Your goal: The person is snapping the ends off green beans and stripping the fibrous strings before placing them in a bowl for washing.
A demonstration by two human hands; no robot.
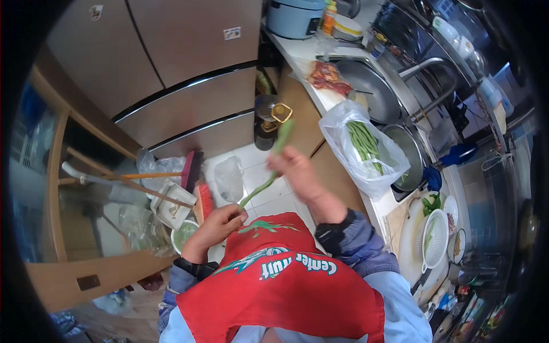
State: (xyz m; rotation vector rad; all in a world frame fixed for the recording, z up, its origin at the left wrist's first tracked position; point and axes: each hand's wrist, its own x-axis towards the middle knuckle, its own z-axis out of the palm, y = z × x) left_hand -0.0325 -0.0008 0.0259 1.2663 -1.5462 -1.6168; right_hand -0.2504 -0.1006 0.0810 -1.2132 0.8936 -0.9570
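A long green bean [261, 187] stretches slantwise between my hands, in front of the red apron [296, 296]. Its lower end is pinched between the thumb and fingers of my left hand [221, 225]. My right hand [296, 171], somewhat blurred, grips it higher up, and a thicker green length sticks out beyond those fingers. Whether that is the same bean or another one, I cannot tell. To the right, a white plastic bag [336, 133] lies open on the counter edge with a bundle of green beans [363, 141] in it.
A sink with a metal basin [373, 92] lies behind the bag, near packaged meat [328, 77]. A white colander [435, 240] rests at the right. Below are a plastic bag [228, 178], a dustpan [171, 206], a broom [188, 171] and a bin [184, 233]. The refrigerator [188, 94] stands ahead.
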